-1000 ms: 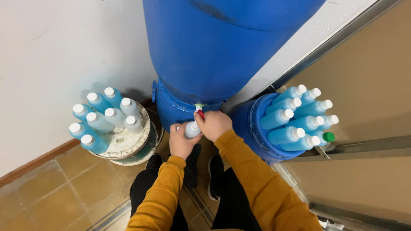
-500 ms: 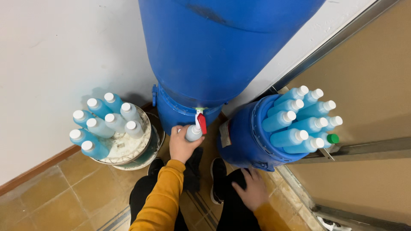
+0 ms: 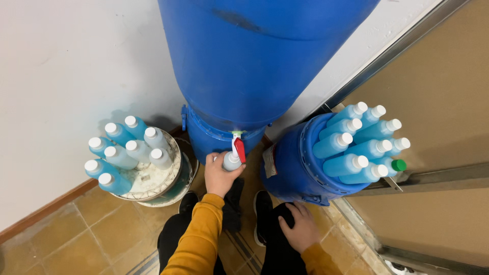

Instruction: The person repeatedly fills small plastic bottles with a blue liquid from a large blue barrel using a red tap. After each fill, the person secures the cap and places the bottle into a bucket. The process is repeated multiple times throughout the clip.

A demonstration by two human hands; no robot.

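Holding a small pale plastic bottle (image 3: 231, 161) under the red-handled tap (image 3: 238, 148) of the big blue plastic drum (image 3: 254, 66), my left hand (image 3: 220, 175) gripped it while my right hand (image 3: 300, 228) lay flat, fingers spread, on my black-trousered knee (image 3: 277, 244).

— Where does the drum (image 3: 254, 66) stand?
— At the far centre, against the wall (image 3: 66, 76), its tap (image 3: 238, 147) low in front.

— And beside it?
— Left, bottles (image 3: 122, 153) stand on a bucket (image 3: 170, 186); right, more bottles (image 3: 356, 145) fill a barrel (image 3: 290, 173) near the door (image 3: 438, 153).
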